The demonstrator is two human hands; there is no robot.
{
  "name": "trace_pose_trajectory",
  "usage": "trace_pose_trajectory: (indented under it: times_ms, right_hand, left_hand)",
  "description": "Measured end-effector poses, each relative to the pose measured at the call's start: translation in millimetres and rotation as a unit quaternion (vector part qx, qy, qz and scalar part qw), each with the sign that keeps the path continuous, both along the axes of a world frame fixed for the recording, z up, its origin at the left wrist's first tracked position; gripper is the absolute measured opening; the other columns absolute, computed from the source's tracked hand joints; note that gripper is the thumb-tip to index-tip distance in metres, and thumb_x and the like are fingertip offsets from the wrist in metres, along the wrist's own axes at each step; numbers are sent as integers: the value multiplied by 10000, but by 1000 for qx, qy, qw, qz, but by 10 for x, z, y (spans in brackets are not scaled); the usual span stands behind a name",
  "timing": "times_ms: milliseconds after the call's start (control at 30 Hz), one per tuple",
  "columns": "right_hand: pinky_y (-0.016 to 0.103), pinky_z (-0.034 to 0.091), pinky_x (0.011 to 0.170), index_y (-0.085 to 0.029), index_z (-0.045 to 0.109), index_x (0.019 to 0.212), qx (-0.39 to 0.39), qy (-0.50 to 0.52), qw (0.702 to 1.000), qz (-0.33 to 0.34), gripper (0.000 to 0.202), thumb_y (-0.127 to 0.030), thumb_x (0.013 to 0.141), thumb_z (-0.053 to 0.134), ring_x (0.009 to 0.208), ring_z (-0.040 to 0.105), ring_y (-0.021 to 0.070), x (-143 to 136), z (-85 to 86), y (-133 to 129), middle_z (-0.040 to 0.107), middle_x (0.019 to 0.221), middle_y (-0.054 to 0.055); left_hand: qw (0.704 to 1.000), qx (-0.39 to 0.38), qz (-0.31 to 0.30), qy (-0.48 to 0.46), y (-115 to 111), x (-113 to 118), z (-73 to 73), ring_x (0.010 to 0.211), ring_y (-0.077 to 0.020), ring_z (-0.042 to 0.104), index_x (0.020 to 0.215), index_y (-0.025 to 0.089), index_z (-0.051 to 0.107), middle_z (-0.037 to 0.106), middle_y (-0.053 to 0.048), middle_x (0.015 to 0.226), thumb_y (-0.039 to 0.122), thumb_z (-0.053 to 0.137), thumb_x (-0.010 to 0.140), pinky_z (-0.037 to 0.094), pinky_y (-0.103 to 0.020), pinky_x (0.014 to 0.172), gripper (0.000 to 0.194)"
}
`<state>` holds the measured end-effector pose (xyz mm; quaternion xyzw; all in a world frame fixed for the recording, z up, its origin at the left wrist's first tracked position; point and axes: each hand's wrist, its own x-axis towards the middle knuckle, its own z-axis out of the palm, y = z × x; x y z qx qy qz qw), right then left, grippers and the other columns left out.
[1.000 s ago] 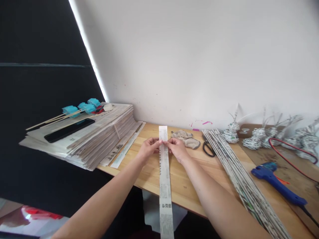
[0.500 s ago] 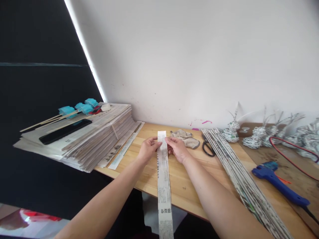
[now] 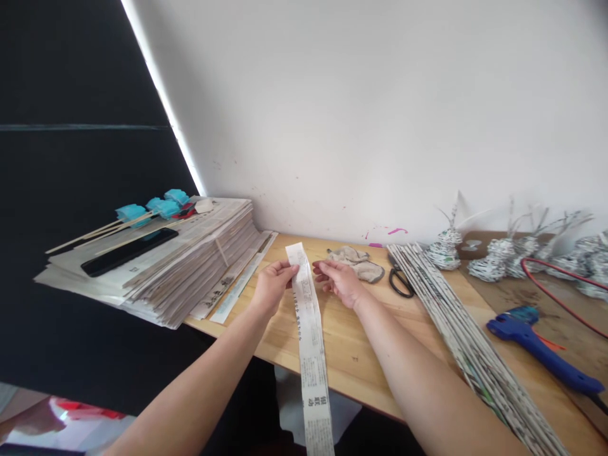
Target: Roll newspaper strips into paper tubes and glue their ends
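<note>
A long, narrow newspaper strip (image 3: 311, 354) hangs from near the middle of the table down past its front edge. My left hand (image 3: 275, 285) pinches the strip's left edge close to its upper end, which leans to the left. Just right of the strip, my right hand (image 3: 338, 282) has its fingers apart, with a small gap between fingertips and paper and nothing seen in it. Behind that hand lies a crumpled grey glove (image 3: 356, 263).
At left, a tall newspaper stack (image 3: 209, 253) bears a black phone (image 3: 130, 251) and blue-topped sticks (image 3: 133, 214). To the right are black-handled scissors (image 3: 400, 283), rolled paper sticks (image 3: 456, 329), a blue glue gun (image 3: 541, 348) and several woven paper figures (image 3: 444, 250).
My right hand has let go of the strip and stands slightly right of it. The strip's upper end has shifted left and tilted with my left hand. The view has shifted slightly.
</note>
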<state>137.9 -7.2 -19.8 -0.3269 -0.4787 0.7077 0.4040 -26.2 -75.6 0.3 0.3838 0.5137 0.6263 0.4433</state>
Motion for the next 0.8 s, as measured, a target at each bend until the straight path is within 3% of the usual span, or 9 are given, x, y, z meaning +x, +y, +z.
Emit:
trace_pose_trajectory:
  times_ms: [100, 167, 300, 467, 600, 667, 733, 800]
  right_hand:
    - [192, 418, 492, -158, 720, 901, 11, 2, 993, 115, 344, -467, 753, 705, 699, 620, 137, 31, 14, -27, 703, 850, 74]
    - [189, 398, 483, -146, 722, 854, 26, -20, 988, 150, 358, -484, 735, 725, 633, 597, 119, 35, 7, -47, 696, 768, 58]
    - [185, 322, 409, -139, 710, 757, 43, -50, 990, 125, 323, -449, 685, 770, 467, 487, 72, 7, -23, -64, 653, 624, 14]
    - [190, 306, 348, -147, 668, 724, -18, -6, 1000, 18, 222, -344, 699, 766, 410, 459, 82, -39, -66, -20, 613, 551, 0]
    - [179, 366, 363, -164, 619, 708, -51, 25, 998, -31, 135, -247, 740, 721, 437, 486, 84, -29, -70, 32, 600, 557, -10]
    - [179, 406, 386, -170, 604, 711, -65, 42, 996, -47, 117, -214, 745, 708, 457, 503, 85, -16, -62, 52, 605, 570, -12]
    - [184, 440, 408, -176, 601, 733, -78, 59, 994, -56, 99, -203, 755, 694, 469, 519, 88, -5, -50, 65, 625, 599, -8]
    - [190, 470, 433, -182, 604, 768, -87, 75, 992, -60, 77, -200, 768, 679, 481, 537, 89, 4, -35, 70, 645, 631, -6]
  left_hand:
    - [1000, 7, 1, 5, -13, 31, 42, 688, -152, 650, 972, 129, 676, 730, -72, 826, 396, 801, 634, 525, -282, 666, 448]
    - [1000, 10, 4, 18, -7, 53, 38, 674, -147, 643, 989, 132, 680, 729, -70, 816, 400, 792, 644, 521, -280, 658, 450]
    - [999, 5, 11, 35, 16, 59, 6, 679, -154, 642, 1011, 134, 694, 724, -64, 795, 396, 780, 655, 522, -288, 664, 451]
    - [1000, -4, -11, -17, -101, -22, 87, 697, -149, 644, 989, 141, 687, 713, -58, 804, 350, 792, 658, 528, -286, 691, 406]
    - [980, -38, -183, -74, -539, -96, 184, 652, -140, 640, 812, 181, 664, 677, -27, 728, 354, 779, 692, 515, -296, 708, 240]
    - [945, -105, -307, -39, -838, -112, 125, 659, -189, 657, 812, 181, 679, 675, -48, 699, 384, 762, 705, 512, -339, 702, 244]
    - [896, -183, -403, 20, -1119, -114, -64, 688, -198, 656, 838, 178, 710, 696, -64, 753, 387, 771, 689, 498, -327, 702, 264]
    - [843, -239, -476, 77, -1337, -106, -383, 693, -169, 633, 822, 175, 731, 701, -49, 786, 376, 793, 654, 476, -290, 707, 270]
